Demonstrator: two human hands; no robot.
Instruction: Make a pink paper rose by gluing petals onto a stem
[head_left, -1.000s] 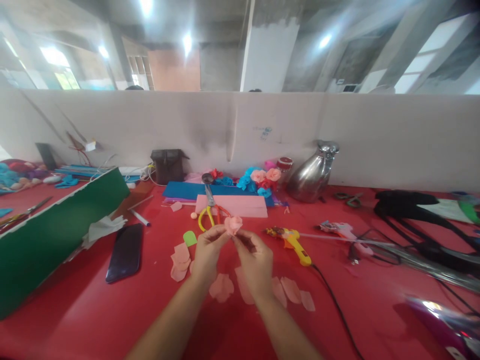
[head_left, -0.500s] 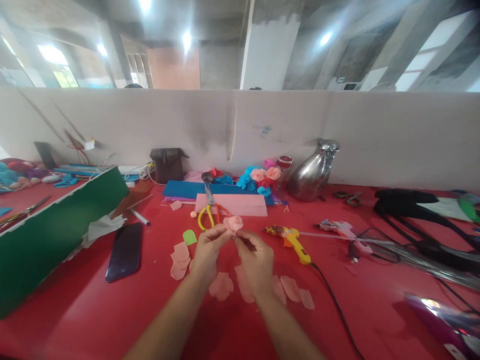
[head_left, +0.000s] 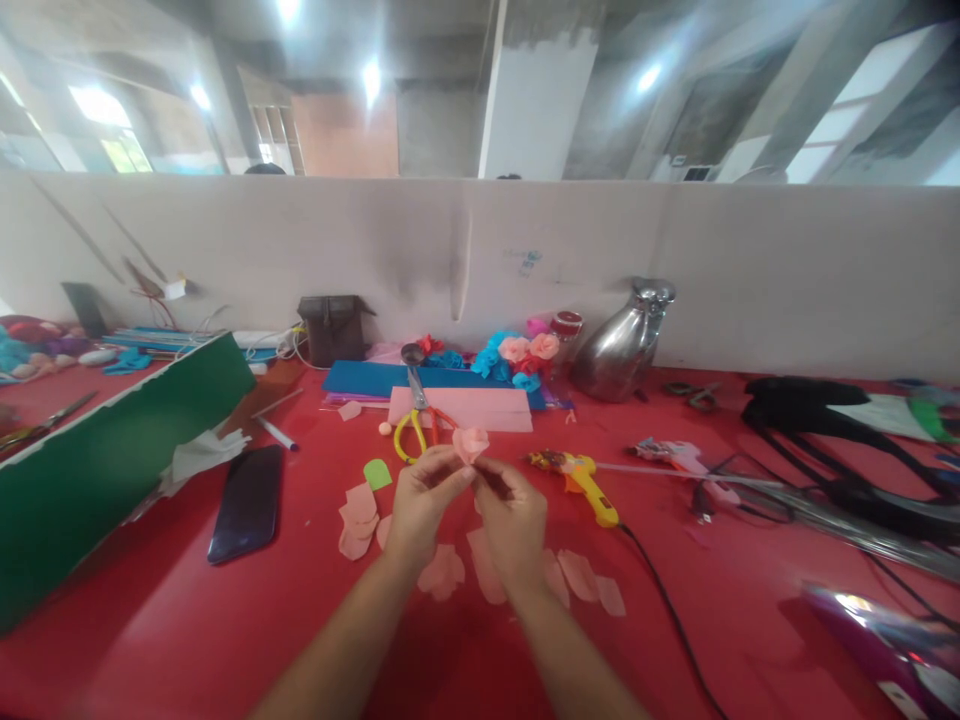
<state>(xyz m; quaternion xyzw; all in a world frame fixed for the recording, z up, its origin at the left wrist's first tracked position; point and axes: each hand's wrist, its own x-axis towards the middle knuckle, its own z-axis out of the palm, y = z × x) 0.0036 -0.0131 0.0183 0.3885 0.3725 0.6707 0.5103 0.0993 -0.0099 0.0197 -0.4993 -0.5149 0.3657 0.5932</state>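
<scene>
Between my two hands, a small pink paper flower [head_left: 471,444] is held up over the red table [head_left: 315,640]. My left hand [head_left: 426,497] pinches its base from the left side. From the right, my right hand [head_left: 511,515] grips the same base with closed fingertips. Cut pink paper petals [head_left: 576,577] lie below and right of my wrists, and more petals [head_left: 358,520] are piled left of my left hand beside a green paper piece [head_left: 378,473]. Just behind the flower are scissors [head_left: 410,437] with yellow and red handles.
A yellow glue gun [head_left: 592,490] with a black cord lies to the right. Farther back stand finished paper flowers [head_left: 517,355] and a metal jug [head_left: 626,345]. A phone [head_left: 246,503] and a green board [head_left: 127,480] are at left.
The pink flower has turned slightly and tilted more upright between my fingers. Both hands keep their pinch and stay in nearly the same place.
</scene>
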